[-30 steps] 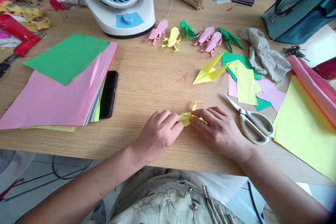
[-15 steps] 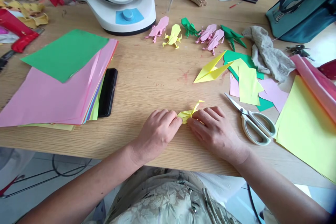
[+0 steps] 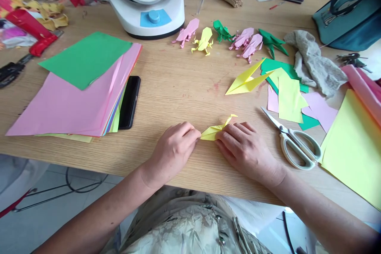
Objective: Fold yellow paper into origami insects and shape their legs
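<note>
Between my hands, near the table's front edge, is a small yellow origami figure (image 3: 212, 131) with a thin bent strip rising at its upper right. My left hand (image 3: 177, 145) pinches the figure's pointed left end between thumb and forefinger. My right hand (image 3: 245, 149) is closed on its right side, covering that part. A pair of scissors (image 3: 293, 141) with pale handles lies right of my right hand, blades slightly apart. Beyond my hands rests a folded yellow paper piece (image 3: 247, 81) with two long points.
Folded paper frogs (image 3: 204, 41) in pink, yellow and green stand in a row at the back. A fan (image 3: 157, 4) is behind. Coloured sheets (image 3: 74, 105) and a phone (image 3: 130, 103) lie left; paper scraps (image 3: 290, 99), a grey cloth (image 3: 317, 61) and yellow sheets (image 3: 354, 151) lie right.
My left hand has shifted slightly left along the yellow origami figure, so more of its left point shows. My right hand keeps its hold. The whole view has moved a little to the left.
</note>
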Tool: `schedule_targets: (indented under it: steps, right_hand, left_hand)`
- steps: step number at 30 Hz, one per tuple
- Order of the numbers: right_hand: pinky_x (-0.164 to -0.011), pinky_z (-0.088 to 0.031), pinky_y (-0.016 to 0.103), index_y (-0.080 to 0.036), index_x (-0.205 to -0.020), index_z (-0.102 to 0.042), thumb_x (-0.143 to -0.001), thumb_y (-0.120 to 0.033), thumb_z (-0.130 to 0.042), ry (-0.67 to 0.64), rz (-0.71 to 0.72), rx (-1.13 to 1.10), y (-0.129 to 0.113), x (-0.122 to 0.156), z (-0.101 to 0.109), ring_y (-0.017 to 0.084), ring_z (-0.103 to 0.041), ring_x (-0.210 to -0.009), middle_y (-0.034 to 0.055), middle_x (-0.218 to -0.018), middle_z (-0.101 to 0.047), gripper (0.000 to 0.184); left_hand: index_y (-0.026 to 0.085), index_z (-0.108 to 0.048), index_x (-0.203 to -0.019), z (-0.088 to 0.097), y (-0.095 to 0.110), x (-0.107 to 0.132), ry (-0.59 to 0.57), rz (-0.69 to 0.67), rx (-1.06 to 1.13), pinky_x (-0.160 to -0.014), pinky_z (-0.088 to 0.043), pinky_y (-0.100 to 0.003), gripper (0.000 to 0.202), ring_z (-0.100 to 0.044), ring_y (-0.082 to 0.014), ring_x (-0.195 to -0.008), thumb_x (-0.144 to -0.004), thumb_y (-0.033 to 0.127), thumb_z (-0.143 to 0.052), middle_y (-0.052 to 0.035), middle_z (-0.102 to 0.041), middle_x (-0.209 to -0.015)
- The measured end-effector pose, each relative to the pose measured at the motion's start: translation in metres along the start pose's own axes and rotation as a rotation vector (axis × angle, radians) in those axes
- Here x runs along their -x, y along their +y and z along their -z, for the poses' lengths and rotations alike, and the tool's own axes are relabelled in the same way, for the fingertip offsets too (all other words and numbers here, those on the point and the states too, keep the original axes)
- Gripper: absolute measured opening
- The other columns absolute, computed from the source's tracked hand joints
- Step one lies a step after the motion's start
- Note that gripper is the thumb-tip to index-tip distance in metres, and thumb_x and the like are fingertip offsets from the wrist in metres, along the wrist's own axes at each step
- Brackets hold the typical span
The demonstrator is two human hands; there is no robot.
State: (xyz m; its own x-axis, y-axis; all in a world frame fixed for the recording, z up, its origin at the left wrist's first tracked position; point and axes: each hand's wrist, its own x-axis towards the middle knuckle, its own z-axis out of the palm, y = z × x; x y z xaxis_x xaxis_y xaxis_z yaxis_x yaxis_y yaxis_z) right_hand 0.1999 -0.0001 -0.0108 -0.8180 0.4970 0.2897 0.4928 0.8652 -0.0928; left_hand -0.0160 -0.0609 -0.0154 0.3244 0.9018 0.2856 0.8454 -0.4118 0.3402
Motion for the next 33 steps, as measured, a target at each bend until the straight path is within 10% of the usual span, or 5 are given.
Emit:
schedule_targets:
  steps: [6, 33]
  right_hand:
    - [-0.07, -0.034, 0.034, -0.017, -0.076, -0.06, -0.095, -0.016, -0.049, -0.029, 0.089, 0.085, 0.001, -0.006, 0.004, 0.019, -0.045, -0.072, 0.0062, -0.078, -0.056, 0.022]
    - [-0.067, -0.044, 0.033, -0.017, -0.085, -0.059, -0.095, -0.015, -0.051, -0.081, -0.146, -0.312, -0.002, -0.01, 0.002, 0.017, -0.05, -0.071, 0.0062, -0.08, -0.054, 0.013]
  left_hand:
    - [0.017, -0.062, -0.094, 0.004, 0.004, -0.003, -0.02, -0.035, -0.201, -0.075, -0.045, -0.034, 0.019, -0.057, -0.0188, -0.083, -0.098, 0.016, -0.044, -0.0045, -0.063, -0.087]
    - [0.017, -0.062, -0.088, 0.007, 0.012, -0.007, -0.074, 0.244, 0.129, -0.073, -0.045, -0.03, 0.019, -0.054, -0.0149, -0.078, -0.098, 0.018, -0.046, -0.0025, -0.056, -0.083]
